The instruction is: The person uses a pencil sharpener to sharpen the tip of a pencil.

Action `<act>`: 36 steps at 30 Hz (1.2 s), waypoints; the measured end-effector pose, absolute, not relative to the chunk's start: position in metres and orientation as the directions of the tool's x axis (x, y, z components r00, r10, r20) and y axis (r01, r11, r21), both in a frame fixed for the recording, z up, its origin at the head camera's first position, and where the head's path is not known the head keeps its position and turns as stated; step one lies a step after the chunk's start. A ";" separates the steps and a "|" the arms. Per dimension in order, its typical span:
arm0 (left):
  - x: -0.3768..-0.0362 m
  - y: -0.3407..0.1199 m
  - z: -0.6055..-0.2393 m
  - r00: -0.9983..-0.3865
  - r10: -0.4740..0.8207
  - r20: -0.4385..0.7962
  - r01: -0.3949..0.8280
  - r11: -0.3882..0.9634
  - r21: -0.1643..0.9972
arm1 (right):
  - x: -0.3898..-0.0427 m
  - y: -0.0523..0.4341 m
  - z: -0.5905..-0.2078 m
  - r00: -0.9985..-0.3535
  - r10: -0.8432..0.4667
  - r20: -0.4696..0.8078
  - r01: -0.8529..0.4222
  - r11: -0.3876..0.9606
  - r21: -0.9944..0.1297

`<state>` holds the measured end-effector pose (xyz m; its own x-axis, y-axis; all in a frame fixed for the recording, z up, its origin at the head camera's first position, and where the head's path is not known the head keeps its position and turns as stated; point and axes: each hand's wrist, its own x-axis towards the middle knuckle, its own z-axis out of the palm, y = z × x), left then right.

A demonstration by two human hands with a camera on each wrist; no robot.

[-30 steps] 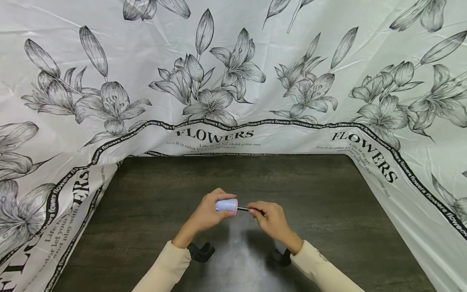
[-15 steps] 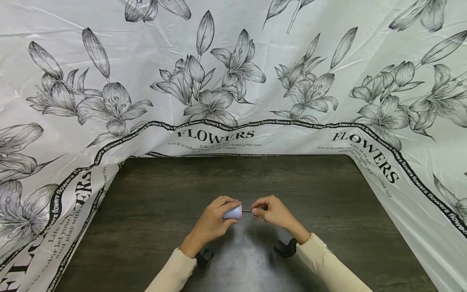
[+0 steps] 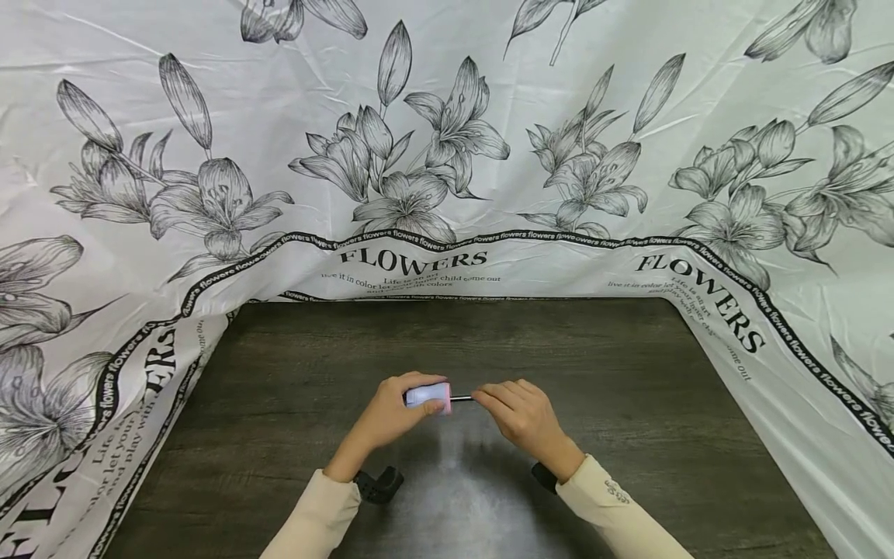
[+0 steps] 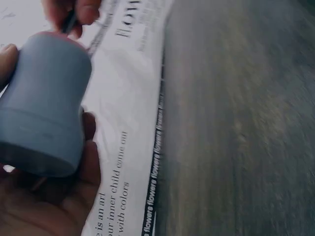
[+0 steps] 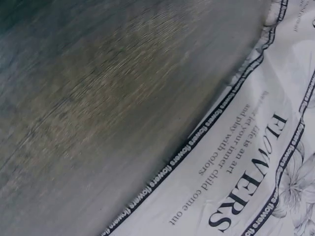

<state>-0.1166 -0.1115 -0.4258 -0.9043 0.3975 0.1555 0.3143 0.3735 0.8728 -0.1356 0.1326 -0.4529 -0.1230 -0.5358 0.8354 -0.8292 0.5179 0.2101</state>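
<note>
A pale lavender-blue waisted cylinder with a pink end [image 3: 424, 396] lies sideways in my left hand [image 3: 387, 415], thumb on the near side and fingers over the far side. From its pink end a slim dark rod [image 3: 462, 398] sticks out to the right. My right hand [image 3: 522, 415] pinches the rod's outer end, whose tip is hidden by the fingers. The left wrist view has the cylinder [image 4: 47, 93] up close, with right-hand fingertips [image 4: 87, 14] on the rod above it. Neither hand shows in the right wrist view.
Both hands are above a dark wood-grain table [image 3: 314, 341]. A white cloth with black flower prints and lettering [image 3: 447, 268] hangs along the back and sides of the table. Black wrist devices [image 3: 380, 485] sit below both hands.
Both hands shifted toward the right, then back to the left, with the cylinder and rod. The right hand has turned over the rod, its knuckles now more on top.
</note>
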 end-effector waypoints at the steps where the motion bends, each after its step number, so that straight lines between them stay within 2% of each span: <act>1: -0.118 -0.113 -0.425 -0.902 0.409 0.139 0.295 0.349 0.889 | -0.136 0.132 -0.453 -0.085 -0.530 0.844 -0.815 0.524 0.248; 3: -0.120 -0.116 -0.423 -0.892 0.434 0.122 0.269 0.295 0.917 | -0.137 0.131 -0.452 -0.046 -0.514 0.857 -0.793 0.540 0.281; 8: -0.122 -0.120 -0.420 -0.863 0.496 0.097 0.230 0.215 0.949 | -0.135 0.130 -0.444 -0.003 -0.486 0.874 -0.773 0.555 0.307; 10: -0.121 -0.122 -0.418 -0.844 0.535 0.046 0.156 0.162 0.974 | -0.134 0.129 -0.439 0.040 -0.490 0.871 -0.764 0.546 0.343; 14: -0.122 -0.127 -0.414 -0.776 0.621 -0.109 -0.116 0.029 0.993 | -0.131 0.127 -0.428 0.142 -0.521 0.842 -0.727 0.522 0.446; 16: -0.123 -0.128 -0.412 -0.743 0.648 -0.166 -0.226 -0.010 0.974 | -0.132 0.125 -0.425 0.172 -0.528 0.832 -0.713 0.516 0.475; 18: -0.124 -0.128 -0.410 -0.736 0.650 -0.188 -0.256 -0.009 0.967 | -0.133 0.124 -0.425 0.176 -0.521 0.835 -0.714 0.517 0.473; 19: -0.125 -0.128 -0.408 -0.749 0.637 -0.184 -0.234 0.007 0.972 | -0.133 0.124 -0.426 0.161 -0.518 0.840 -0.724 0.517 0.458; 21: -0.125 -0.127 -0.406 -0.780 0.608 -0.147 -0.138 0.062 0.989 | -0.132 0.123 -0.430 0.102 -0.515 0.851 -0.758 0.514 0.402; 23: -0.124 -0.126 -0.404 -0.816 0.573 -0.083 0.003 0.148 0.989 | -0.129 0.122 -0.434 -0.012 -0.515 0.857 -0.814 0.502 0.290; 25: -0.122 -0.125 -0.404 -0.843 0.538 0.015 0.173 0.244 0.954 | -0.124 0.121 -0.436 -0.191 -0.520 0.832 -0.872 0.479 0.099; 27: -0.120 -0.121 -0.406 -0.842 0.523 0.136 0.338 0.312 0.888 | -0.121 0.122 -0.435 -0.432 -0.524 0.734 -0.873 0.448 -0.194; 29: -0.118 -0.117 -0.412 -0.823 0.510 0.252 0.473 0.368 0.801 | -0.120 0.125 -0.431 -0.668 -0.532 0.520 -0.739 0.393 -0.547; 30: -0.117 -0.114 -0.415 -0.804 0.507 0.310 0.536 0.393 0.748 | -0.121 0.127 -0.428 -0.755 -0.535 0.380 -0.611 0.362 -0.704; 31: -0.116 -0.112 -0.419 -0.782 0.507 0.362 0.589 0.412 0.695 | -0.122 0.128 -0.425 -0.811 -0.537 0.231 -0.457 0.337 -0.823; 32: -0.114 -0.110 -0.422 -0.761 0.507 0.405 0.630 0.426 0.649 | -0.124 0.130 -0.423 -0.839 -0.538 0.084 -0.293 0.317 -0.902; 34: -0.111 -0.107 -0.428 -0.715 0.515 0.472 0.693 0.440 0.571 | -0.128 0.134 -0.421 -0.826 -0.548 -0.133 -0.042 0.295 -0.954; 36: -0.108 -0.105 -0.431 -0.679 0.522 0.516 0.733 0.448 0.512 | -0.130 0.137 -0.421 -0.792 -0.564 -0.236 0.076 0.293 -0.953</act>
<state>-0.1075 -0.1052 -0.4314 -0.6792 0.5218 0.5161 0.7330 0.4479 0.5119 -0.1305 0.1366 -0.4214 -0.7915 -0.5637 -0.2362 0.0761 0.2925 -0.9532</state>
